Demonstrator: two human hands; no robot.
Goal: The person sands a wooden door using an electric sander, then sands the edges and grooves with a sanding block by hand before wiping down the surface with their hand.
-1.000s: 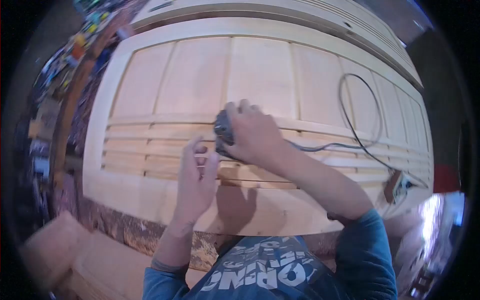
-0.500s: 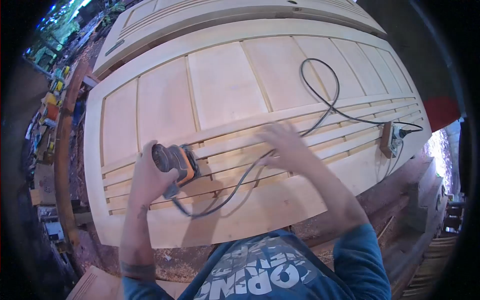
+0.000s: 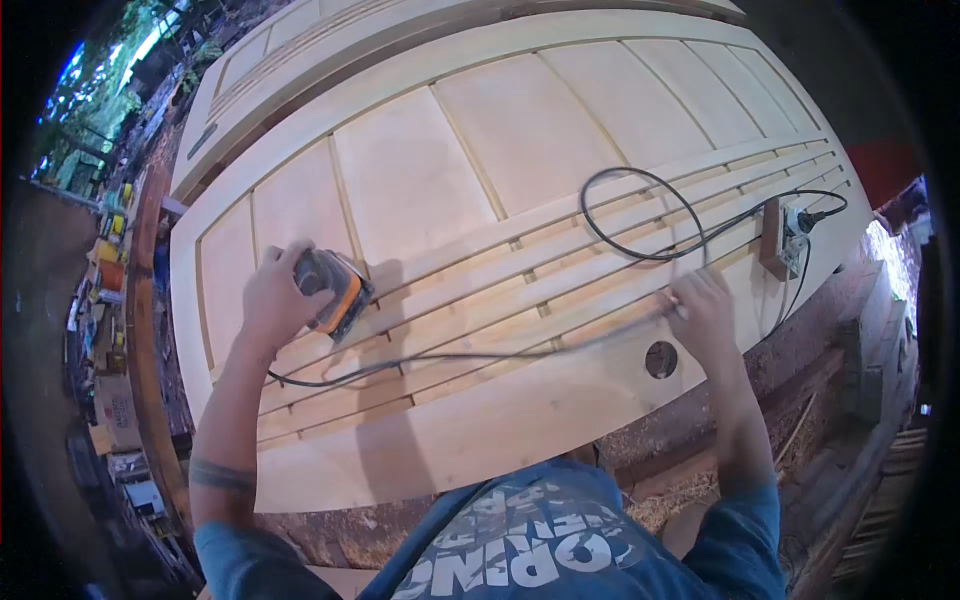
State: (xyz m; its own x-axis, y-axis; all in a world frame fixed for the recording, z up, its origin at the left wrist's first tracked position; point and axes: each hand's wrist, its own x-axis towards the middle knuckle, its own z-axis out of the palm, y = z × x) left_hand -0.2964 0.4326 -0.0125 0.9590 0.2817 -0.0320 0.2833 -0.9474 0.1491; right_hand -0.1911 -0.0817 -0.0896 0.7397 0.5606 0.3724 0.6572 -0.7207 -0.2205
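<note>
In the head view, the sander (image 3: 338,292) is over the left part of the big wooden door (image 3: 420,160), near the thin strips (image 3: 470,325). The round grey top of the sander points up and to the left, and its dark flat pad is on the lower right side, with an orange band in between. The long edge of the pad runs on a slant, from upper right to lower left. I cannot tell if the pad touches the wood.

The left hand (image 3: 278,300) is wrapped around the grey top. The sander sits to the right of this hand, with the thumb on the near side and the fingers bent over the far side.

The right hand (image 3: 703,308) is well apart from the sander, over to the right. Its fingers are curled up and pinched on the black cord (image 3: 450,355). The cord goes from beside the left wrist, over the strips, to the right hand. Past that hand it makes a round loop on the door, then goes to a plug (image 3: 812,219) in a small box (image 3: 775,240). The box is on the right part of the door. Just below the right hand is a dark round hole (image 3: 661,360), close to the near edge. Another door (image 3: 290,85) lies behind this one.
</note>
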